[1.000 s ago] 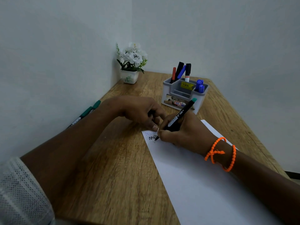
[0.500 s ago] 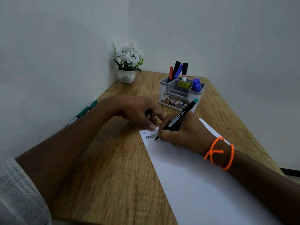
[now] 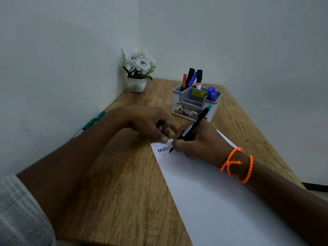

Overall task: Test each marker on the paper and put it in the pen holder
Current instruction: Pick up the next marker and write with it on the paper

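R hand (image 3: 198,144) pinches the green-capped marker (image 3: 192,127) w/ tip on the paper (image 3: 213,201) corner to scribble-test, L hand (image 3: 150,124) fingers curled, thumb pinning the sheet's edge, pen holder (image 3: 195,103) just behind.

orange bracelet (image 3: 237,165), white paper (image 3: 221,201), grey pen holder (image 3: 195,102)

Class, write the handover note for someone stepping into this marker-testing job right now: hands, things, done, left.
Right hand grips the green-capped marker, tip on the paper below two scribble rows.
Left hand presses the paper's top corner, something dark in its curled fingers, perhaps the cap.
Pen holder already has several markers.
Left: finish this test, put it in the holder, then the green markers by the wall.
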